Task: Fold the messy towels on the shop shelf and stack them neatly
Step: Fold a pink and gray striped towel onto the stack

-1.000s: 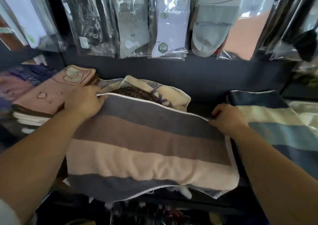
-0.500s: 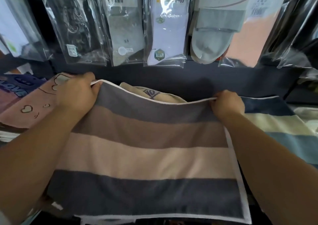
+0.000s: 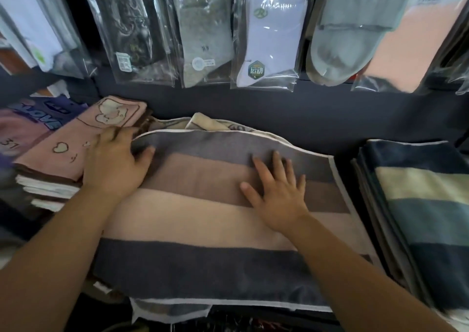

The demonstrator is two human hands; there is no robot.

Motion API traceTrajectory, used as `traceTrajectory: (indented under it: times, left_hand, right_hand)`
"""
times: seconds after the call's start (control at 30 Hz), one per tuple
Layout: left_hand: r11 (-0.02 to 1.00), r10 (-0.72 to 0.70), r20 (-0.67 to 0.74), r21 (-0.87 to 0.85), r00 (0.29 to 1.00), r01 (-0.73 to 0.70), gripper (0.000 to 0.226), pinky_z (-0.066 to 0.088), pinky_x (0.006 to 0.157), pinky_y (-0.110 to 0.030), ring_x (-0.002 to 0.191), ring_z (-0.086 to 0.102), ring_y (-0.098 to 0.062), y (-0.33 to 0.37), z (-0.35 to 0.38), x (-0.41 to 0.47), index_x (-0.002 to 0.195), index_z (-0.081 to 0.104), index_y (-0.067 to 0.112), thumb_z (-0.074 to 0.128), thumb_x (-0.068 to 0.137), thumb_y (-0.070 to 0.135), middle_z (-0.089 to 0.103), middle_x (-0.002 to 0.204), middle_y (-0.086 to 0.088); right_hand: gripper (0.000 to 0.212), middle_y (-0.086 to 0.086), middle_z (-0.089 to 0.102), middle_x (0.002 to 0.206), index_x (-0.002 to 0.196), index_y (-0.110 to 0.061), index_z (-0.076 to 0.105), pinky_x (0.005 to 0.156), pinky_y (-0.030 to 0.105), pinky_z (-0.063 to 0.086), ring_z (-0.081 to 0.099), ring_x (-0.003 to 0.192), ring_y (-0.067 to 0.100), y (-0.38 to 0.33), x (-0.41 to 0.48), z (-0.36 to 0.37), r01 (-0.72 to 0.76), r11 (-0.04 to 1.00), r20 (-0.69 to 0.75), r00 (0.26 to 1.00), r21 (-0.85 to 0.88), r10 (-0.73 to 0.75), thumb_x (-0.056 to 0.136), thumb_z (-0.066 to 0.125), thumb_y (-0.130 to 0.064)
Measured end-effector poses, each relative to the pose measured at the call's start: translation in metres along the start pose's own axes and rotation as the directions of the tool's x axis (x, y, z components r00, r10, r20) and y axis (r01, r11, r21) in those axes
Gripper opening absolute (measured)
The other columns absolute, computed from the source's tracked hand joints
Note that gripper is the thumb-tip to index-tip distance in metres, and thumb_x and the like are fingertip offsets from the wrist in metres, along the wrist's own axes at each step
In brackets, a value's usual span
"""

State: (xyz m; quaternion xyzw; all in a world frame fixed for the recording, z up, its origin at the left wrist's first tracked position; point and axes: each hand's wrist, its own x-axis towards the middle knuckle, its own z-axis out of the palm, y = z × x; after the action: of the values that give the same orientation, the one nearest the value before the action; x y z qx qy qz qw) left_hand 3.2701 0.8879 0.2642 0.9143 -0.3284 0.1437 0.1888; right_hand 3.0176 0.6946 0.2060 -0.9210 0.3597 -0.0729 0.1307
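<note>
Head view — right hand flat on striped towel, left hand pinching its far corner.

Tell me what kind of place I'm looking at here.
Probably a shop's display shelf: packaged socks hang in a row above, and folded towels sit in stacks below, a pink stack on the left and a blue striped stack on the right.

The striped towel covers nearly all of the cream towel at the back edge of the shelf. Left hand fingertips are a blur, and the sock packs run off the top.
</note>
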Motion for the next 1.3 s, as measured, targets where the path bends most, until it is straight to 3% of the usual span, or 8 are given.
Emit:
traceTrajectory:
  times: [0.23, 0.5, 0.67, 0.87, 0.97, 1.13, 1.23, 1.3]
  left_hand:
    - [0.958, -0.131, -0.063, -0.264, 0.989, 0.109, 0.031, 0.046, 0.085, -0.041, 0.095, 0.06, -0.034, -0.034, -0.021, -0.096, 0.11, 0.068, 0.01, 0.057, 0.093, 0.034, 0.066, 0.1, -0.013]
    - [0.85, -0.182, 0.277, -0.439, 0.943, 0.293, 0.066, 0.049, 0.093, -0.037, 0.113, 0.059, -0.011, -0.049, -0.002, -0.115, 0.133, 0.056, 0.037, 0.071, 0.077, 0.067, 0.064, 0.122, 0.015]
    - [0.842, -0.219, 0.192, -0.458, 0.957, 0.285, 0.04, 0.048, 0.069, -0.033, 0.084, 0.06, -0.013, -0.019, 0.001, -0.101, 0.09, 0.062, 0.024, 0.082, 0.068, 0.05, 0.064, 0.089, 0.008]
    - [0.798, -0.209, 0.015, -0.576, 0.978, 0.179, 0.063, 0.041, 0.089, -0.02, 0.102, 0.053, -0.001, 0.017, -0.017, -0.095, 0.134, 0.061, 0.024, 0.081, 0.074, 0.014, 0.06, 0.116, 0.012]
    - [0.761, 0.033, 0.106, -0.647, 0.994, 0.043, 0.073, 0.046, 0.096, -0.021, 0.109, 0.058, 0.0, 0.043, -0.026, -0.102, 0.146, 0.048, 0.034, 0.075, 0.079, 0.029, 0.059, 0.123, 0.014]
    - [0.668, 0.44, 0.383, -0.744, 0.812, -0.01, 0.056, 0.032, 0.12, -0.034, 0.141, 0.035, 0.007, 0.067, -0.013, -0.125, 0.152, 0.04, 0.032, 0.056, 0.099, 0.029, 0.043, 0.153, 0.021]
    - [0.678, 0.457, 0.345, -0.732, 0.82, -0.07, 0.041, 0.037, 0.116, -0.028, 0.136, 0.043, 0.006, 0.07, -0.006, -0.134, 0.141, 0.057, 0.025, 0.056, 0.1, 0.021, 0.054, 0.144, 0.02]
    - [0.673, 0.414, 0.256, -0.732, 0.874, -0.104, 0.031, 0.044, 0.107, -0.022, 0.124, 0.055, 0.004, 0.068, -0.006, -0.137, 0.127, 0.068, 0.019, 0.062, 0.096, 0.014, 0.065, 0.129, 0.017]
  right_hand:
    - [0.092, 0.002, -0.029, 0.164, 0.147, -0.049, -0.03, 0.118, 0.067, -0.003, -0.018, 0.153, 0.036, 0.011, -0.015, 0.028, -0.009, 0.988, 0.096, 0.995, -0.157, 0.024, 0.076, 0.008, -0.094]
    - [0.097, 0.003, -0.019, 0.167, 0.148, -0.049, -0.027, 0.119, 0.066, 0.006, -0.009, 0.155, 0.034, 0.018, -0.017, 0.025, -0.094, 0.975, 0.086, 0.99, -0.203, 0.113, 0.069, 0.003, -0.097]
    - [0.096, 0.003, -0.012, 0.169, 0.151, -0.05, -0.02, 0.12, 0.064, 0.008, -0.004, 0.155, 0.032, 0.02, -0.017, 0.027, -0.095, 0.981, 0.029, 0.994, -0.166, 0.102, 0.072, 0.009, -0.096]
    - [0.092, 0.006, -0.003, 0.169, 0.155, -0.048, -0.007, 0.121, 0.061, 0.01, 0.0, 0.155, 0.032, 0.021, -0.02, 0.026, -0.068, 0.994, -0.039, 0.997, -0.089, 0.065, 0.077, 0.017, -0.092]
    - [0.09, 0.008, 0.005, 0.169, 0.156, -0.043, 0.007, 0.12, 0.062, 0.014, 0.005, 0.154, 0.034, 0.021, -0.022, 0.023, -0.052, 0.999, -0.111, 0.993, -0.006, 0.051, 0.079, 0.015, -0.087]
    - [0.077, 0.012, 0.028, 0.16, 0.153, -0.03, 0.034, 0.116, 0.057, 0.029, 0.027, 0.146, 0.034, -0.002, -0.029, -0.001, 0.263, 0.9, -0.396, 0.911, 0.347, -0.114, 0.091, 0.031, -0.077]
    - [0.057, 0.009, 0.034, 0.158, 0.148, -0.026, 0.047, 0.115, 0.048, 0.033, 0.037, 0.14, 0.033, -0.034, -0.021, -0.023, 0.56, 0.804, -0.509, 0.761, 0.2, -0.404, 0.096, 0.053, -0.05]
    - [0.054, 0.0, 0.03, 0.161, 0.146, -0.031, 0.05, 0.111, 0.05, 0.038, 0.035, 0.141, 0.03, -0.051, -0.011, -0.029, 0.64, 0.759, -0.375, 0.738, 0.122, -0.562, 0.094, 0.052, -0.046]
